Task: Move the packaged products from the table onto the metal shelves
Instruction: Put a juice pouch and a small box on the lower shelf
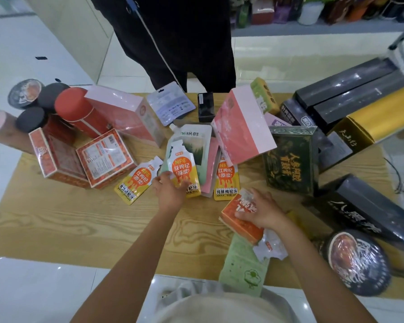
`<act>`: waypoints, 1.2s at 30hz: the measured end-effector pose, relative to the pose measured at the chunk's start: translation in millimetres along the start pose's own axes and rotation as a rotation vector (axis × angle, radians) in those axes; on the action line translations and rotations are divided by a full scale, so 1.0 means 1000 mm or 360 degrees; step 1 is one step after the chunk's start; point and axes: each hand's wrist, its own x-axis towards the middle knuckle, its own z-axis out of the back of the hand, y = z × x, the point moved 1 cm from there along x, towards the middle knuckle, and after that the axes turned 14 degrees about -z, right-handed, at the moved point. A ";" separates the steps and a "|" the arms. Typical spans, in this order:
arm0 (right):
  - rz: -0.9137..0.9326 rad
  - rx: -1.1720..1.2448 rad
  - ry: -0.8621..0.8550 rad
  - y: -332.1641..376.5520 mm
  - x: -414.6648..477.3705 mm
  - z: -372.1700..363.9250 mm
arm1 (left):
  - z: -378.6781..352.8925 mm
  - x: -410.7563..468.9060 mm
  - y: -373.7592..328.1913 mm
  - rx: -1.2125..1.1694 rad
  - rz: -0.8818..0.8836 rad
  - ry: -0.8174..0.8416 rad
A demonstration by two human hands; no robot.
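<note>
Packaged products crowd a wooden table (79, 220). My left hand (170, 192) pinches the lower edge of a yellow-and-orange juice pouch (182, 169) at the table's middle. Two matching pouches lie beside it, one to the left (135, 183) and one to the right (226, 180). My right hand (261, 210) grips a small orange box (238, 220) from above, near the front right. Under that box lie a green sachet (243, 266) and a clear wrapper (271, 248). A shelf with goods (313, 29) runs along the far right.
Red boxes (84, 159) and a red canister (79, 113) stand at the left. Pink boxes (243, 129) lean at centre. Black and gold boxes (359, 108) pile up on the right, a round black tub (359, 262) sits front right. A person in dark clothes (173, 43) stands across the table.
</note>
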 end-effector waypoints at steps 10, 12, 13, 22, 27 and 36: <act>-0.0140 0.0203 0.0199 -0.004 0.007 0.007 | 0.005 0.005 0.013 -0.0792 0.0610 -0.0040; -0.0173 0.0363 0.0214 -0.006 0.009 0.003 | 0.008 -0.002 0.010 -0.0888 0.0645 -0.0005; -0.0197 0.0460 0.0221 -0.005 0.008 0.002 | 0.010 -0.008 0.008 -0.0906 0.0648 0.0023; -0.0171 0.0993 0.0089 0.015 -0.006 -0.006 | 0.048 -0.074 0.039 -0.1007 0.0657 0.0234; 0.0045 0.1309 0.0153 0.051 -0.027 -0.021 | 0.076 -0.103 0.064 -0.1267 0.0687 -0.0093; 0.0451 0.1667 0.0654 0.133 -0.117 -0.085 | 0.163 -0.175 0.123 -0.1601 0.0633 -0.0745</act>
